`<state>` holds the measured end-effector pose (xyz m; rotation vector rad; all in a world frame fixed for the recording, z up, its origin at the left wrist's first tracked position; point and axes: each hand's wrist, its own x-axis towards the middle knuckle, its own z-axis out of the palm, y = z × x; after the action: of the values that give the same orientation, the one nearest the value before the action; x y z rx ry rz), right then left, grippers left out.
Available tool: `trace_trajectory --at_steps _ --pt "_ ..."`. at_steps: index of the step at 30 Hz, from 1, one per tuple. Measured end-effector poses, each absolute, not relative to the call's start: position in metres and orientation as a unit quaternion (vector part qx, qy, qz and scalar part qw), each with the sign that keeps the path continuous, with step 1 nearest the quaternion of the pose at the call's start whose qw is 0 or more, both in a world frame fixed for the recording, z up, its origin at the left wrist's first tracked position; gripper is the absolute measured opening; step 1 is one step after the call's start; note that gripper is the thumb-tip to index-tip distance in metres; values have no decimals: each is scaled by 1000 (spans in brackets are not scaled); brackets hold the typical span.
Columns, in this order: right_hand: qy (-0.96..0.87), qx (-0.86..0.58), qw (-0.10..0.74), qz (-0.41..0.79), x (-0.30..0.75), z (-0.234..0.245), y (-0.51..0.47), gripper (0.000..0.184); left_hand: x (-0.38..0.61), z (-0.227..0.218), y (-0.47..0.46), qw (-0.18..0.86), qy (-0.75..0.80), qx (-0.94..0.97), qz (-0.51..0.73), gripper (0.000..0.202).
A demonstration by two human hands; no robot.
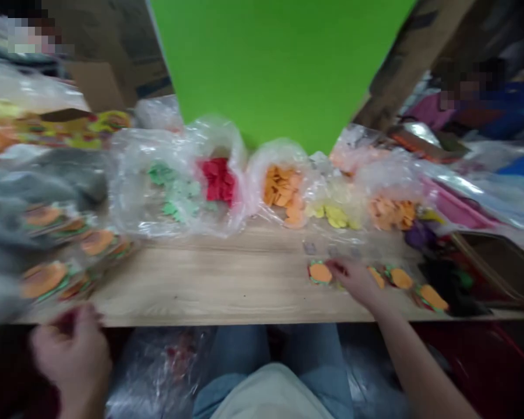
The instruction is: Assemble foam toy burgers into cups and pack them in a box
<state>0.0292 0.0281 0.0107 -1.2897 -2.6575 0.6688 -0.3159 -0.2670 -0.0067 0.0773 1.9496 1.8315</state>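
Observation:
My right hand (356,280) reaches over the table's front part, its fingers drawn together at the right edge of a small toy hamburger (320,272) with an orange top and green and red layers. More toy hamburgers (399,277) lie to the right of this hand, partly behind it. Just below the table's front edge at the left, my left hand (72,352) is blurred, with its fingers curled; whatever they may hold is hidden. Several toy hamburgers in clear wrapping (46,280) lie on the table above it.
Along the back of the wooden table (201,279) stand clear bags with green pieces (177,195), red pieces (218,180), orange pieces (282,186) and yellow pieces (334,215). Behind them rises a green panel (279,64). A brown-lined tray (498,265) sits at the right.

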Motion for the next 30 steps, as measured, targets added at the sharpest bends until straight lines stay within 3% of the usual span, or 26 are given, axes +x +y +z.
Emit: trace_trajectory --at_steps 1,2,6,9,15,21,25,30 --pt "-890 -428 49 150 33 13 56 20 -292 -18 -250 199 738 48 643 29" --pt "-906 -413 17 92 34 13 81 20 -265 -28 -230 234 745 86 618 30" --pt "-925 -373 -8 75 10 -4 136 21 -157 -53 -135 571 616 168 516 27" --pt "-936 -344 -14 73 -10 -17 144 16 -105 -60 -79 637 583 158 479 24" --pt "-945 -315 28 80 -2 -5 131 14 -93 -59 -60 642 577 135 486 17" --pt "-947 -271 133 112 41 -14 45 32 -137 -52 -75 615 604 138 487 17" --pt "-972 -183 101 107 64 -51 -21 55 -150 -51 -78 622 602 149 478 19" --pt "-966 -216 103 93 62 -74 -60 59 -147 -52 -84 609 593 160 502 26"
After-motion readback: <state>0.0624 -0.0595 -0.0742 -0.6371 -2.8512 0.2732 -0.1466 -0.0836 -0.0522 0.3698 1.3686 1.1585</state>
